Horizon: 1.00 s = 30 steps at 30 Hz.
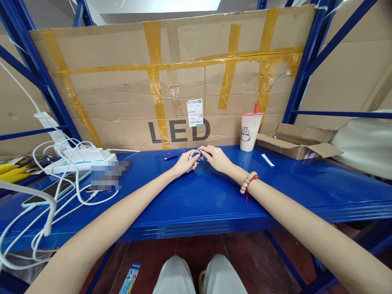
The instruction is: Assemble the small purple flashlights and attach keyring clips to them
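Note:
My left hand (184,164) is closed around a small shiny cylinder (191,155), whose end pokes out between the thumb and fingers. Close beside it, my right hand (218,158) pinches a small metal ring (199,150) between thumb and fingertips. Whether the ring is joined to the cylinder is too small to tell. Under the fingertips lie a few little metal pieces (201,159), partly hidden by the hands. A slim purple tube (170,157) rests on the blue tabletop (196,200) to the left of my left hand.
At the back right stand a cup with a red straw (251,132) and an open cardboard box (295,141), with a white strip (268,159) before them. Tangled white cables, a power strip (84,155) and a phone (56,188) crowd the left. A taped cardboard sheet (122,98) closes the back.

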Each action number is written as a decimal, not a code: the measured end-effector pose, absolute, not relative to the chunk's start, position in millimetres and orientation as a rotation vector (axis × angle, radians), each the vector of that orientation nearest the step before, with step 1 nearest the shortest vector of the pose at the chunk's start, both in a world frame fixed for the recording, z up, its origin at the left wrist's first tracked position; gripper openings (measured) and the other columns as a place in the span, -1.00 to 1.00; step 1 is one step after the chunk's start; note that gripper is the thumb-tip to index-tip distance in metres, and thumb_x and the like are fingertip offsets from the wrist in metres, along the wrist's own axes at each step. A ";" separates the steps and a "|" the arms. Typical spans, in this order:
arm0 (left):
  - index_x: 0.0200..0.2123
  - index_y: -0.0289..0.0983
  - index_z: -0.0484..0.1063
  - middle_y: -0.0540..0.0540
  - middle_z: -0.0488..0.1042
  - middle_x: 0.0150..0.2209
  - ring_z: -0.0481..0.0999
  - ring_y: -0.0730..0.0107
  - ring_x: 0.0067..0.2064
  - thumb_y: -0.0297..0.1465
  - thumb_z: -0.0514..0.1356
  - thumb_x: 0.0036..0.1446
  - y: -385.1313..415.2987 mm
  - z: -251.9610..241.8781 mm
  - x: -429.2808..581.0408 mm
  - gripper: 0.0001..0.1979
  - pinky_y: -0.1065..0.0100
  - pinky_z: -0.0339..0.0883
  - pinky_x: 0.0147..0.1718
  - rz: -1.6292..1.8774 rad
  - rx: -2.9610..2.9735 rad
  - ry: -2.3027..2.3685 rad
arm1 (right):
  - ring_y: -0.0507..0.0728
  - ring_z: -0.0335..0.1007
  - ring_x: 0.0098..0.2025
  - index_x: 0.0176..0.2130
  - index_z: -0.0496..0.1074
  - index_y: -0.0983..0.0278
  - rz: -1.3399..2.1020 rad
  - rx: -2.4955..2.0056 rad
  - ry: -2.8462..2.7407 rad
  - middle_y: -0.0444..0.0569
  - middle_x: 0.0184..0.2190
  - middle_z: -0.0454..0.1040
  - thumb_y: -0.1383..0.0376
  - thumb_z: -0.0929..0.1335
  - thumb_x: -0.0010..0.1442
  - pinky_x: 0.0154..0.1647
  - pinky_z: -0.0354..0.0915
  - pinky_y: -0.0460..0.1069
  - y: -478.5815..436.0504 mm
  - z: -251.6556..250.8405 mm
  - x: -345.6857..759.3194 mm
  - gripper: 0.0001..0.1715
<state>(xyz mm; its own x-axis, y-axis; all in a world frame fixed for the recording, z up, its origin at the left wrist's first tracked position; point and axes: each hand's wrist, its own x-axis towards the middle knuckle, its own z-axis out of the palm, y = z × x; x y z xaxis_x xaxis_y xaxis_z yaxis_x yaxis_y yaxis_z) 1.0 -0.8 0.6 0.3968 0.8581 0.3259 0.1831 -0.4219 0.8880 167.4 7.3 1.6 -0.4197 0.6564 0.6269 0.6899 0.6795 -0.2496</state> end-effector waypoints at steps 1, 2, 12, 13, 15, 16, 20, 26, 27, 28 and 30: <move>-0.16 -0.37 0.29 0.17 0.26 -0.76 0.07 0.66 -0.81 -0.42 0.06 0.27 -0.9 0.5 1.1 -0.86 0.59 -0.08 -0.80 1.053 1.854 0.896 | 0.05 0.22 -0.40 -0.30 0.38 0.30 -0.058 -1.027 -2.171 -0.08 -0.46 0.31 0.30 0.14 0.35 -0.32 0.08 -0.08 7.2 1.6 167.2 -0.71; -0.18 -0.37 0.29 0.17 0.26 -0.76 0.07 0.66 -0.81 -0.42 0.06 0.26 -1.0 0.5 1.1 -0.88 0.60 -0.08 -0.79 1.048 1.859 0.893 | 0.05 0.22 -0.40 -0.30 0.38 0.30 -0.055 -1.022 -2.172 -0.08 -0.46 0.31 0.29 0.15 0.35 -0.33 0.08 -0.08 7.2 1.6 167.1 -0.71; -0.33 -0.33 0.29 0.16 0.23 -0.75 0.09 0.66 -0.79 -0.22 0.15 0.20 2.6 -1.2 -1.1 -0.74 0.56 -0.08 -0.78 0.982 1.877 0.845 | 0.06 0.24 -0.41 -0.23 0.44 0.31 -0.024 -0.968 -2.192 -0.04 -0.44 0.37 0.31 0.17 0.33 -0.32 0.11 -0.07 8.0 0.8 167.1 -0.71; -0.37 -0.32 0.28 0.15 0.23 -0.75 0.09 0.66 -0.78 -0.19 0.16 0.19 2.8 -1.0 -1.7 -0.71 0.56 -0.08 -0.77 0.970 1.873 0.840 | 0.05 0.24 -0.41 -0.22 0.44 0.31 -0.017 -0.957 -2.195 -0.04 -0.44 0.38 0.31 0.17 0.33 -0.32 0.11 -0.07 8.2 0.6 167.3 -0.71; -0.44 -0.31 0.26 0.14 0.21 -0.75 0.09 0.67 -0.77 -0.15 0.17 0.17 2.8 -0.4 -2.9 -0.66 0.56 -0.07 -0.76 0.942 1.859 0.843 | 0.04 0.23 -0.42 -0.24 0.44 0.31 -0.002 -0.944 -2.199 -0.05 -0.44 0.37 0.32 0.17 0.33 -0.32 0.11 -0.08 8.3 0.4 167.6 -0.71; -0.45 -0.31 0.25 0.14 0.20 -0.75 0.10 0.67 -0.77 -0.14 0.17 0.17 2.5 0.0 -3.3 -0.65 0.55 -0.07 -0.75 0.930 1.849 0.845 | 0.04 0.22 -0.42 -0.25 0.44 0.31 0.002 -0.943 -2.199 -0.05 -0.45 0.37 0.32 0.17 0.33 -0.32 0.11 -0.08 8.2 0.4 167.5 -0.71; -0.42 -0.31 0.25 0.14 0.21 -0.74 0.09 0.67 -0.76 -0.16 0.16 0.18 -0.1 1.1 -1.6 -0.67 0.54 -0.08 -0.75 0.913 1.803 0.857 | 0.03 0.21 -0.42 -0.28 0.43 0.32 -0.009 -0.963 -2.193 -0.06 -0.45 0.35 0.31 0.17 0.33 -0.33 0.09 -0.08 7.4 0.9 166.4 -0.71; -0.33 -0.29 0.20 0.16 0.23 -0.71 0.12 0.66 -0.78 -0.18 0.12 0.23 -1.4 -0.2 3.6 -0.72 0.56 -0.10 -0.77 0.978 1.726 0.854 | 0.04 0.22 -0.42 -0.25 0.42 0.30 -0.043 -1.013 -2.139 -0.06 -0.45 0.34 0.28 0.16 0.34 -0.35 0.09 -0.08 7.1 0.8 166.0 -0.70; -0.30 -0.29 0.21 0.17 0.23 -0.71 0.12 0.66 -0.78 -0.18 0.11 0.23 -1.1 -0.3 3.7 -0.72 0.56 -0.11 -0.77 0.989 1.711 0.856 | 0.04 0.23 -0.42 -0.24 0.43 0.30 -0.049 -1.016 -2.133 -0.06 -0.45 0.35 0.28 0.16 0.34 -0.35 0.09 -0.08 7.2 0.7 166.2 -0.70; -0.28 -0.29 0.21 0.17 0.23 -0.71 0.12 0.65 -0.78 -0.18 0.11 0.24 -0.8 -0.2 3.7 -0.73 0.56 -0.11 -0.77 1.002 1.697 0.858 | 0.04 0.23 -0.41 -0.23 0.43 0.30 -0.054 -1.017 -2.130 -0.06 -0.45 0.35 0.28 0.16 0.34 -0.35 0.09 -0.08 7.4 0.6 166.4 -0.69; -0.27 -0.29 0.21 0.17 0.22 -0.71 0.12 0.64 -0.79 -0.18 0.09 0.25 0.0 0.0 3.2 -0.73 0.57 -0.11 -0.77 1.031 1.673 0.865 | 0.05 0.24 -0.41 -0.21 0.43 0.30 -0.058 -1.018 -2.127 -0.05 -0.44 0.35 0.27 0.16 0.34 -0.34 0.10 -0.08 7.9 0.4 166.6 -0.69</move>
<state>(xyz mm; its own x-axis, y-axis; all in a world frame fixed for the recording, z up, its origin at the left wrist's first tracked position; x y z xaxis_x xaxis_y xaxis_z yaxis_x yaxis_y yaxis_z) 3.2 0.0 0.0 0.3931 0.8876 0.2402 0.0826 -0.2943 0.9521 166.6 7.9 0.4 -0.3908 0.6475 0.6543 0.6823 0.6809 -0.2662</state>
